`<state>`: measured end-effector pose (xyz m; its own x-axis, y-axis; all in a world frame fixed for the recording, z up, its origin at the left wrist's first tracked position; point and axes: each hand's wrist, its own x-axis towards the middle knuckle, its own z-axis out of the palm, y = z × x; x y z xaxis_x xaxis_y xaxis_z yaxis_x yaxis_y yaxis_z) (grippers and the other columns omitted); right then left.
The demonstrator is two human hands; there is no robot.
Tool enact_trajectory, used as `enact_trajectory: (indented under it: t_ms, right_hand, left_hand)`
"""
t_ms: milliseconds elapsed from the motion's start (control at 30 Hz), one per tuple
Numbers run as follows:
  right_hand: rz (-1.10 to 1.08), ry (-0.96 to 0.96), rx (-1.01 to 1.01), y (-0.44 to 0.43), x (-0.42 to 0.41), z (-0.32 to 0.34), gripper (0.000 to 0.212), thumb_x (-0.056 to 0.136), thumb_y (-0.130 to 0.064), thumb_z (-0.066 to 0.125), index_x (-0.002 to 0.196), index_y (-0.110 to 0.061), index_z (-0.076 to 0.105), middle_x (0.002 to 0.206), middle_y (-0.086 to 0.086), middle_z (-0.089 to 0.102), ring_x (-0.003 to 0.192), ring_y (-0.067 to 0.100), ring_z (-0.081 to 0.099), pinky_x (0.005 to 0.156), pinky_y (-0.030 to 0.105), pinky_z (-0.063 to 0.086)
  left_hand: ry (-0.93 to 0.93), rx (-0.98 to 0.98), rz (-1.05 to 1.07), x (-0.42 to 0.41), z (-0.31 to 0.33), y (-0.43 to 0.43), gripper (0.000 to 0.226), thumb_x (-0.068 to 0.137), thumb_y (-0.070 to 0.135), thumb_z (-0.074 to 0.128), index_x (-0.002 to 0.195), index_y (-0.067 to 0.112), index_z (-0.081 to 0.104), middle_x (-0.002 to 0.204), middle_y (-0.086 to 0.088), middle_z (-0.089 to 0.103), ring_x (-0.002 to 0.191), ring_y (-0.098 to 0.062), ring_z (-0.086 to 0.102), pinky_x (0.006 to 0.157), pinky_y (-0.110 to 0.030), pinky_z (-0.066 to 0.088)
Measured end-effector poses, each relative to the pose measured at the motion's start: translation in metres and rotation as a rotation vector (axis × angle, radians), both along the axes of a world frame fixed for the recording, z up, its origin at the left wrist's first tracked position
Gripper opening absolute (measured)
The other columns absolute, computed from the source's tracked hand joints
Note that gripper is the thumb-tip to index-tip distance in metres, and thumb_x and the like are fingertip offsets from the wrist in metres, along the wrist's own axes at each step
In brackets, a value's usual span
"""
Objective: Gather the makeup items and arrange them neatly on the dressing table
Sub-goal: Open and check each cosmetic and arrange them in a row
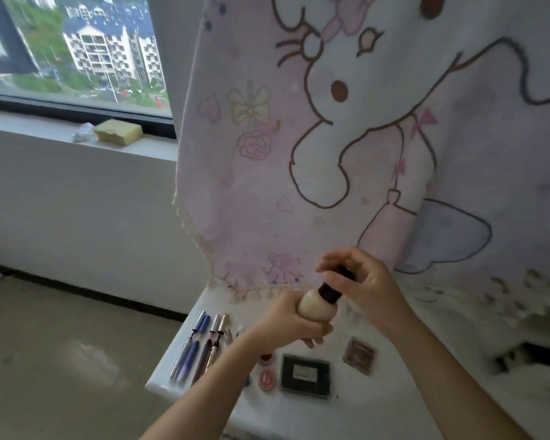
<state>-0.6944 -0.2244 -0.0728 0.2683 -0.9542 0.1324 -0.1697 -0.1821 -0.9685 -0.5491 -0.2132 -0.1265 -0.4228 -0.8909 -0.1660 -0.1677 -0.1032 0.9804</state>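
Mostly done from my feed: pencils [200,347], black palette [305,374] and brown compact [359,350] already lie lined up on the counter [362,414], but the cream bottle [311,304] is in the air above them, left hand [283,325] gripping its body, right hand [359,281] curled round its cap, not placed yet.

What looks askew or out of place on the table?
The brown square compact sits rotated, out of line with the black palette. Nothing spilled. Left hand grips the cream bottle, right hand its cap.
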Motion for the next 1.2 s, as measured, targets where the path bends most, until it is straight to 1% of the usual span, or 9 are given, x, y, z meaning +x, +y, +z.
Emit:
enact_trajectory:
  t_ms: [100,200,333,400,600,667,900,1033,1200]
  right_hand:
    - [0.000,-0.478,0.172,-0.003,-0.009,-0.001,0.037,0.052,-0.043,0.083,0.076,-0.020,0.066,0.069,-0.003,0.070,0.068,0.011,0.067,0.060,0.019,0.053]
    - [-0.107,-0.635,0.235,-0.003,-0.012,-0.004,0.023,0.063,-0.032,0.068,0.068,-0.011,0.061,0.049,0.002,0.058,0.043,0.014,0.054,0.045,0.022,0.047]
    - [-0.192,-0.644,0.269,-0.003,-0.022,-0.007,0.019,0.075,-0.016,0.057,0.063,-0.005,0.049,0.035,-0.001,0.043,0.032,0.013,0.045,0.039,0.016,0.040]
    - [-0.250,-0.659,0.309,-0.003,-0.029,-0.010,0.027,0.084,-0.010,0.054,0.058,-0.006,0.047,0.031,-0.002,0.038,0.028,0.013,0.042,0.036,0.014,0.037]
    - [-0.349,-0.677,0.339,-0.001,-0.052,-0.013,0.035,0.089,-0.015,0.055,0.056,-0.008,0.044,0.027,-0.002,0.033,0.023,0.010,0.032,0.034,0.011,0.029]
    - [-0.338,-0.676,0.324,-0.001,-0.057,-0.010,0.037,0.089,-0.016,0.055,0.055,-0.008,0.042,0.026,-0.003,0.032,0.022,0.010,0.031,0.034,0.011,0.028]
    - [-0.256,-0.653,0.280,-0.003,-0.062,-0.002,0.040,0.087,-0.019,0.055,0.052,-0.011,0.038,0.025,-0.002,0.030,0.021,0.010,0.030,0.033,0.016,0.028]
    - [-0.187,-0.649,0.281,-0.004,-0.059,-0.002,0.040,0.088,-0.019,0.055,0.053,-0.011,0.038,0.025,-0.004,0.030,0.021,0.010,0.031,0.033,0.017,0.029]
    - [-0.111,-0.640,0.282,-0.001,-0.048,0.001,0.041,0.083,-0.021,0.059,0.049,-0.012,0.038,0.026,-0.004,0.030,0.022,0.010,0.030,0.032,0.015,0.030]
  left_hand:
    - [-0.010,0.028,-0.063,-0.021,0.000,-0.001,0.023,0.077,-0.003,0.065,0.082,0.018,0.055,0.078,-0.007,0.064,0.056,-0.005,0.063,0.053,-0.017,0.053]
    - [-0.006,0.051,-0.043,-0.038,0.003,-0.002,0.019,0.076,-0.003,0.065,0.080,0.013,0.056,0.072,-0.007,0.064,0.053,-0.007,0.061,0.053,-0.019,0.054]
    - [-0.030,0.080,-0.011,-0.055,0.007,0.003,0.018,0.076,-0.002,0.066,0.072,0.013,0.057,0.058,0.000,0.061,0.046,-0.007,0.057,0.052,-0.021,0.053]
    - [-0.042,0.092,0.002,-0.065,0.006,0.006,0.018,0.075,-0.002,0.067,0.069,0.012,0.057,0.054,0.002,0.060,0.043,-0.006,0.055,0.049,-0.019,0.052]
    - [-0.136,0.019,0.055,-0.091,-0.002,0.011,0.015,0.071,0.004,0.070,0.069,0.013,0.057,0.055,-0.001,0.060,0.043,-0.006,0.055,0.054,-0.024,0.052]
    - [-0.160,-0.030,0.080,-0.097,-0.002,0.012,0.017,0.070,0.006,0.071,0.066,0.016,0.057,0.055,0.001,0.060,0.045,-0.006,0.054,0.058,-0.028,0.051]
    - [-0.126,-0.165,0.166,-0.104,0.001,0.016,0.022,0.072,0.003,0.071,0.068,0.020,0.057,0.055,0.005,0.060,0.046,-0.005,0.055,0.052,-0.023,0.051]
    - [-0.137,-0.190,0.210,-0.100,0.001,0.020,0.021,0.071,0.005,0.072,0.071,0.022,0.058,0.060,0.002,0.061,0.050,-0.009,0.057,0.055,-0.027,0.053]
    - [-0.143,-0.174,0.236,-0.088,0.005,0.027,0.020,0.070,0.009,0.074,0.076,0.018,0.057,0.064,-0.001,0.062,0.051,-0.007,0.057,0.054,-0.023,0.052]
